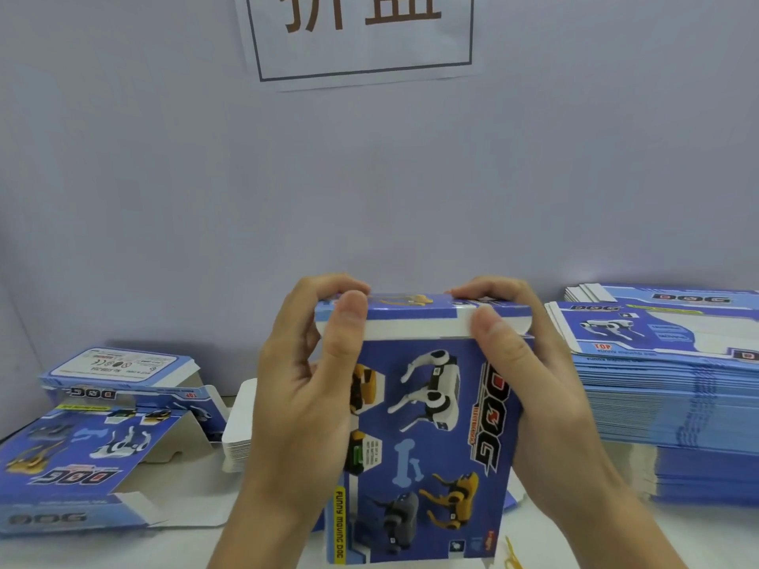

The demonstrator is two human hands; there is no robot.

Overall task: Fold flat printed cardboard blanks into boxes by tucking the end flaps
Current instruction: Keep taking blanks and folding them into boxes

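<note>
A pale wall (164,178) with a paper sign (361,34) at the top centre backs a white table (197,544). In the middle of the frame a person holds a blue printed box (427,425) upright, its picture side facing the camera. The left hand (304,388) grips the box's upper left corner and the right hand (530,375) grips its upper right corner; on each, the fingers curl over the top while the thumb presses on the white tuck flap (419,326) that is bent down along the top edge.

The step in hand looks like closing this top end. To do it well, the thumbs should likely push the flap evenly from both corners, so its lip slides inside the front panel rather than buckling; a firm hold on the sides would keep the box square.

At the right edge sits a tall stack of flat blanks (673,396). At lower left lie folded boxes (82,453), some with open ends.
</note>
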